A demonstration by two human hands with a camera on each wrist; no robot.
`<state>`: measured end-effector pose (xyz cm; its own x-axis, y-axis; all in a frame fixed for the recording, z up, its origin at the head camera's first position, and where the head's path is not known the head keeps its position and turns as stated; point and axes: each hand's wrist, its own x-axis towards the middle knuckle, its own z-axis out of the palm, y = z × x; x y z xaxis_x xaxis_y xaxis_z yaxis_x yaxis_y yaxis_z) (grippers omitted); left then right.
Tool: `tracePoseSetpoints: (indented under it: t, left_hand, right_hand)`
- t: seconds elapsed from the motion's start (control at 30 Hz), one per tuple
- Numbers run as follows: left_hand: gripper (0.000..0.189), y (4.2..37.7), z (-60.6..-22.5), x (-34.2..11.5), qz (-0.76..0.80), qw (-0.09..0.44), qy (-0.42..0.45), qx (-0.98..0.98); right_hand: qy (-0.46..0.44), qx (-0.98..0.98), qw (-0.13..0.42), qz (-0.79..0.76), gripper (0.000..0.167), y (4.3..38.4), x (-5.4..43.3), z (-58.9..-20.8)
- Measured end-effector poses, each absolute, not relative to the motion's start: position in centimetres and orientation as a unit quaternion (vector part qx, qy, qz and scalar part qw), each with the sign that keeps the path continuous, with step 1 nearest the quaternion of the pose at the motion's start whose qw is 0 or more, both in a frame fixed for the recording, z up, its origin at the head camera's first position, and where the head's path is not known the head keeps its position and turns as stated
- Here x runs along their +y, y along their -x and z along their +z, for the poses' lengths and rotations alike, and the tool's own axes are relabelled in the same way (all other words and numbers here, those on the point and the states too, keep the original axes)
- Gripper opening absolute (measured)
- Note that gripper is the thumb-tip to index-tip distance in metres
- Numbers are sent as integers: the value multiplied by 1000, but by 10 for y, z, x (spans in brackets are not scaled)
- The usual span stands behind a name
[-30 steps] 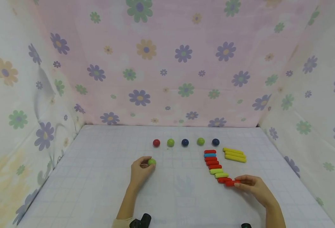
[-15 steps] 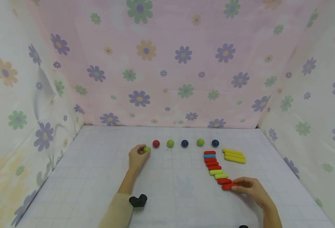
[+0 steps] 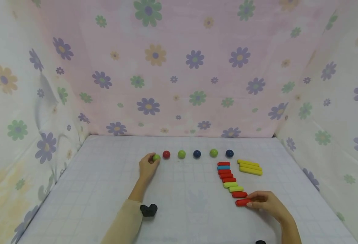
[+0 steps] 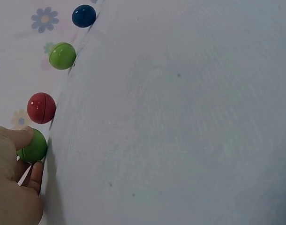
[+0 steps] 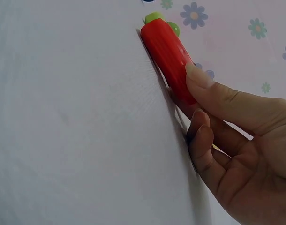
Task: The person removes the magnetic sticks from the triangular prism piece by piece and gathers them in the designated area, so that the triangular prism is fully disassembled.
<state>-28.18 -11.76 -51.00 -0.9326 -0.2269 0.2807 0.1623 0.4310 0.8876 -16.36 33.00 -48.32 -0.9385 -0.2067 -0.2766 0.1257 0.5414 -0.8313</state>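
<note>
My left hand (image 3: 147,167) pinches a green ball (image 3: 156,157) at the left end of a row of balls. In the left wrist view the thumb and fingertips hold this green ball (image 4: 35,146) right beside a red ball (image 4: 41,108). My right hand (image 3: 268,204) pinches the right end of a short red stick (image 3: 242,202) at the near end of a column of coloured sticks. The right wrist view shows the thumb on top of the red stick (image 5: 166,56), with the fingers on its other side.
Rightward from the red ball (image 3: 166,154) run a green ball (image 3: 181,154), a dark blue ball (image 3: 197,154), a green ball (image 3: 213,153) and a dark blue ball (image 3: 229,153). Several red, blue and lime sticks (image 3: 224,171) form the column. Yellow sticks (image 3: 250,167) lie to its right.
My left hand has carried the green ball away from me and slightly left, to beside the red ball. My right hand has drawn the red stick nearer and left, apart from the stick above it.
</note>
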Motion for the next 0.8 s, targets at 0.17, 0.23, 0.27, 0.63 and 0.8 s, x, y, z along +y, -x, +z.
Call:
tracePoseSetpoints:
  t: [0.17, 0.23, 0.27, 0.63, 0.8]
  left_hand:
    - [36, 284, -511, -116, -529, 184, -7, -828]
    - [36, 284, -511, -116, -529, 188, -5, -828]
    - [36, 284, -511, -116, -529, 189, -6, -827]
    - [38, 285, -507, -115, -574, 174, -34, -799]
    - [35, 288, -508, -113, -584, 195, -47, -786]
  right_hand:
    - [-2, 881, 147, -450, 37, 164, 324, -484]
    - [-13, 886, 134, -444, 38, 165, 322, -485]
    - [-19, 887, 129, -444, 39, 165, 321, -486]
    - [-39, 879, 118, -460, 48, 166, 321, -488]
    - [-58, 875, 116, -466, 51, 164, 318, -486]
